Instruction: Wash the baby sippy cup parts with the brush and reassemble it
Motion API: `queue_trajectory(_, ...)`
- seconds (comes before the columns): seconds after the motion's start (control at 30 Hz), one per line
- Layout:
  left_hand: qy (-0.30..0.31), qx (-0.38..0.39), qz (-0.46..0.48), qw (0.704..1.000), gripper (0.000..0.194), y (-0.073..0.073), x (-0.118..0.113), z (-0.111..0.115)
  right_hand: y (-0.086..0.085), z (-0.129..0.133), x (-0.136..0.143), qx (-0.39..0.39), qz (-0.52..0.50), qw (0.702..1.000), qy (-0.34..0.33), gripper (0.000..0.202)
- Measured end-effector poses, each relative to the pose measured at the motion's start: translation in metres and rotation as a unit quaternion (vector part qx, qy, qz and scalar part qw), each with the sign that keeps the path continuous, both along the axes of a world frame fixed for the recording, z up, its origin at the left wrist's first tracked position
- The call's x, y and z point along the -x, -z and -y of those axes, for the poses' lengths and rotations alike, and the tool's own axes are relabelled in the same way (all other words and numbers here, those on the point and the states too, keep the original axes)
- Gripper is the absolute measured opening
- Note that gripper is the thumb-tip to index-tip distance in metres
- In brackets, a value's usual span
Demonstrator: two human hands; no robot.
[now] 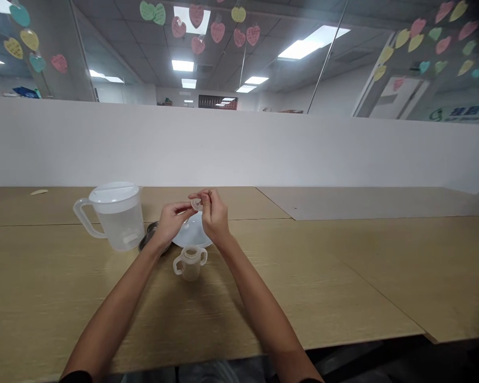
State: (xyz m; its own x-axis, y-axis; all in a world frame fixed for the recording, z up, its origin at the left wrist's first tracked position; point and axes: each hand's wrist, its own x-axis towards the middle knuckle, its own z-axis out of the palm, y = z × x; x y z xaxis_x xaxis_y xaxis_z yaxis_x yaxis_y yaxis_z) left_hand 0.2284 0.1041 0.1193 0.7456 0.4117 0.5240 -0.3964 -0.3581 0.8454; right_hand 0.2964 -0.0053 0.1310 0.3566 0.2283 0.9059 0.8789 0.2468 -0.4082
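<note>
Above the table, both hands meet at a small translucent ring-shaped piece [197, 204], which looks like a bottle collar or cap. My left hand [173, 219] pinches it from the left with fingertips pressed together. From the right, my right hand [214, 215] grips it between thumb and fingers. Just below them stands an upright, clear two-handled baby bottle [190, 266] with its mouth uncovered. A pale bluish-white bowl or dish [192, 232] sits behind the bottle, partly hidden by the hands. Left of it, a dark metal dish [147, 235] is mostly covered by my left wrist.
A clear plastic pitcher [122, 221] with a white lid stands on the left of the wooden table [303, 276]. A small flat yellowish piece [39, 192] lies at the back left. A white partition [239, 146] topped with glass runs behind the table.
</note>
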Motion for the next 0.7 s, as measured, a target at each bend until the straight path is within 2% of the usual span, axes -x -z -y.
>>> queue_trajectory(0.1,-0.019,-0.005,-0.001,1.000,0.035,-0.001,0.001,0.002,0.001,-0.001,0.002,0.008,-0.004,1.000,-0.005,0.027)
queue_trajectory(0.3,-0.072,-0.114,0.004,0.991,0.029,0.002,0.000,-0.005,0.006,-0.007,0.001,0.029,-0.002,1.000,0.000,0.024)
queue_trajectory(0.47,-0.057,-0.073,-0.014,0.996,0.037,0.005,-0.002,-0.010,0.001,-0.001,-0.008,0.027,-0.014,0.999,0.028,0.023)
queue_trajectory(0.63,-0.056,-0.105,-0.022,0.993,0.031,0.005,-0.003,-0.007,-0.008,0.011,-0.011,0.001,-0.028,1.000,-0.005,0.020)
queue_trajectory(0.7,-0.046,-0.090,-0.025,0.995,0.033,0.005,-0.004,-0.004,-0.007,0.012,-0.012,0.009,-0.019,1.000,0.009,0.020)
